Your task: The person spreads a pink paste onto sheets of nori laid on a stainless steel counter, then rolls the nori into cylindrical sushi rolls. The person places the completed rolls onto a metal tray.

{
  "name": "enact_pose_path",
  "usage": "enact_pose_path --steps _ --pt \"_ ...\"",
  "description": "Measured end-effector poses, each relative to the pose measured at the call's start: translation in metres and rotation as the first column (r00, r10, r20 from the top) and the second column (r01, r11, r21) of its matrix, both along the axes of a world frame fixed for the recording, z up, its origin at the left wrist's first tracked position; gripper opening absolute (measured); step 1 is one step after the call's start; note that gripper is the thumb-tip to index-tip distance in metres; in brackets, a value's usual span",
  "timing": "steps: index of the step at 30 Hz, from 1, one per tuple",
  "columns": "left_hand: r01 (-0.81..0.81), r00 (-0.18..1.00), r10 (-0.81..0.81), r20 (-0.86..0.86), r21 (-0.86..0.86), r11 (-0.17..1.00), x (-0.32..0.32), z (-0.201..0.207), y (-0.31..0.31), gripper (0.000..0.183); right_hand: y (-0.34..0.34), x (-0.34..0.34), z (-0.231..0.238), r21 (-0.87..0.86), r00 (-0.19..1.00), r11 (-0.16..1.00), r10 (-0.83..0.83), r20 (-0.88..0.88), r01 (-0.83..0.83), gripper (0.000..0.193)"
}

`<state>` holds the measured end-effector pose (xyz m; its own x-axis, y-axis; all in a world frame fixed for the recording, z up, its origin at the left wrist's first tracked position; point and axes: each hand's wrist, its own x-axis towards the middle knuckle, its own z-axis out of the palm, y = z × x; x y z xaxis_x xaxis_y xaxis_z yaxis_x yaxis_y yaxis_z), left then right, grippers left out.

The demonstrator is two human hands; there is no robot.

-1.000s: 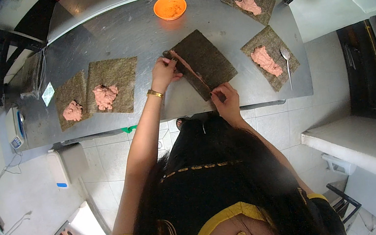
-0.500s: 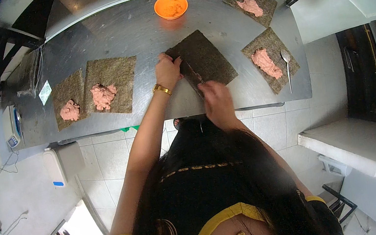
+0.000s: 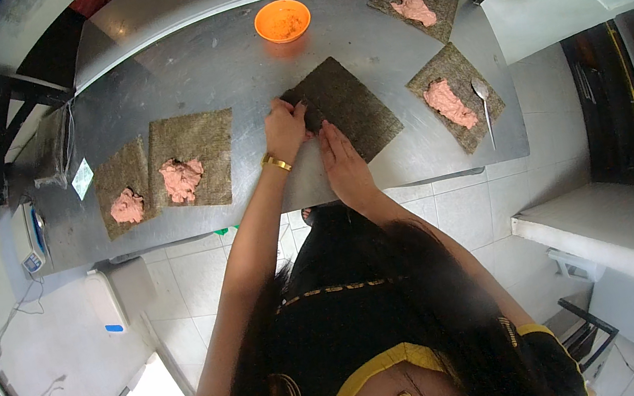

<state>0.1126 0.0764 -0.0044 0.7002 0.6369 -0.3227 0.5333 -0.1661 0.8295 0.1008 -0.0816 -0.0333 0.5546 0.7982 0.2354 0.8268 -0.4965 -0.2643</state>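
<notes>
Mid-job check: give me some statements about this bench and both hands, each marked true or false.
1. The left hand and right hand are both at the dark sheet. True.
2. The right hand is clenched into a fist. False: its fingers are extended, close together.
3. The spoon lies in the orange bowl. False: it lies on a paste-topped sheet at right.
4. The bowl is beyond both hands. True.
5. The gold bracelet is on the right wrist. False: left wrist.
</notes>
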Motion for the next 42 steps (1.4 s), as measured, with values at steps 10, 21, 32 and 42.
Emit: enact_pose_path --steps 10,21,32,42 --pt "0.462 0.664 -0.748 0.007 0.782 0.417 -0.039 -0.021 0.021 0.036 -0.002 0.004 0.001 0.083 0.983 0.994 -0.061 -0.174 0.076 0.064" --pt "0.634 0.417 -0.858 -0.300 0.773 0.038 -0.004 -0.013 0.048 0.039 0.018 0.018 0.003 0.088 0.975 0.981 -0.158 -0.154 0.173 0.051" --pt "0.698 0.238 -0.844 -0.481 0.689 -0.196 0.024 0.009 0.056 0.030 0.027 0.029 0.014 0.010 0.950 0.970 -0.236 -0.203 0.243 0.040" --pt "0.826 0.397 -0.796 -0.457 0.556 0.092 -0.057 0.018 0.008 0.039 -0.023 0.040 0.014 0.036 0.934 0.978 0.209 -0.289 -0.208 0.030"
